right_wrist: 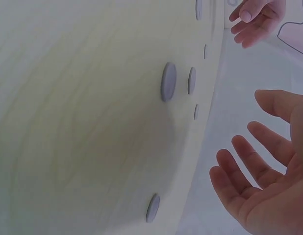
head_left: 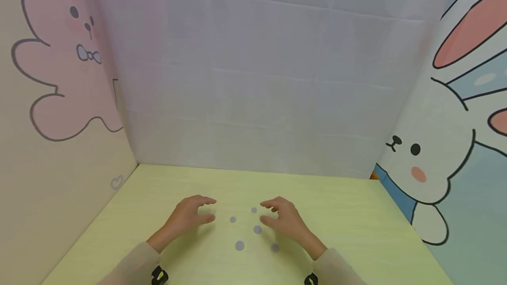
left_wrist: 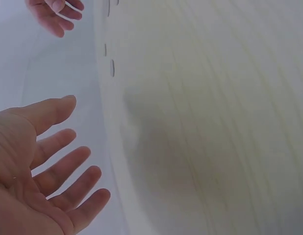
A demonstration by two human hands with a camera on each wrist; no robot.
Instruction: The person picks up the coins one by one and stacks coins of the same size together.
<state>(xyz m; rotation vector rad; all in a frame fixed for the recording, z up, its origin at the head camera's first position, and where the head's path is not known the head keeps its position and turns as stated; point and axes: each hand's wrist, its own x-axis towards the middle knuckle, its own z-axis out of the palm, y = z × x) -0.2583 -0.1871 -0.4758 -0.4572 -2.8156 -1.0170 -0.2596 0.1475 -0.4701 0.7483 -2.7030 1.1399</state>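
Several flat, round grey discs lie spread out on the pale yellow tabletop [head_left: 198, 258]. My left hand [head_left: 192, 215] hovers to the left of them, thumb and fingers apart and nothing in its grasp. The nearest disc to it is a small one [head_left: 233, 219]. Facing it from the right, my right hand [head_left: 286, 219] is held over the table with relaxed, spread fingers, also bare. Close by its thumb are a disc [head_left: 257, 229] and another one [head_left: 254, 210]; a larger disc [head_left: 239, 245] lies nearer the front. In the right wrist view a disc [right_wrist: 153, 208] sits apart from the others.
A plain whitish cloth wall [head_left: 261, 100] rises at the table's back edge. Printed side panels flank the table: a pink bear [head_left: 75, 78] on the left, a white rabbit [head_left: 439, 162] on the right. Dark bands [head_left: 159, 275] show at both wrists.
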